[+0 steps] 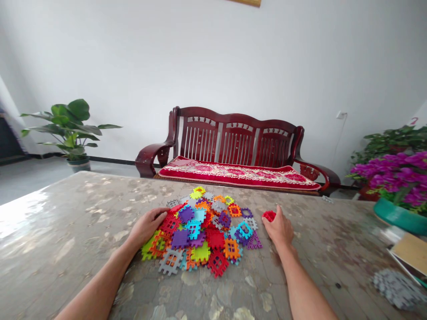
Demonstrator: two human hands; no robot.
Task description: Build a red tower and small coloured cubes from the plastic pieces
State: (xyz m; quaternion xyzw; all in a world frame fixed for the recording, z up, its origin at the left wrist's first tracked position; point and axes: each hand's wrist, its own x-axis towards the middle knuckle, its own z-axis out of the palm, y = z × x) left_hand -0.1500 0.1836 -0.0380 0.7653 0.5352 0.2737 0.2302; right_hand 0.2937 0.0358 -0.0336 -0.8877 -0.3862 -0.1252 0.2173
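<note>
A heap of colourful notched plastic building tiles (200, 252) lies on the table in red, purple, blue, orange, green, yellow and grey. Some tiles are solid, others have window-like cut-outs. My left hand (147, 227) rests at the heap's left side, thumb and fingers stretched out and slightly apart, their tips by a red tile (171, 223). To the right of the heap, my right hand (280, 227) has its thumb and fingers closed on a red tile piece (269, 216) low over the tabletop. One finger points up; the hand partly hides the piece.
The patterned tabletop (60, 249) holds a stack of grey tiles (396, 289) at the right, near a brown board (412, 251) and purple flowers in a teal pot (396, 215). One grey tile (327, 199) lies at the far edge. Behind stands a wooden bench (236, 138).
</note>
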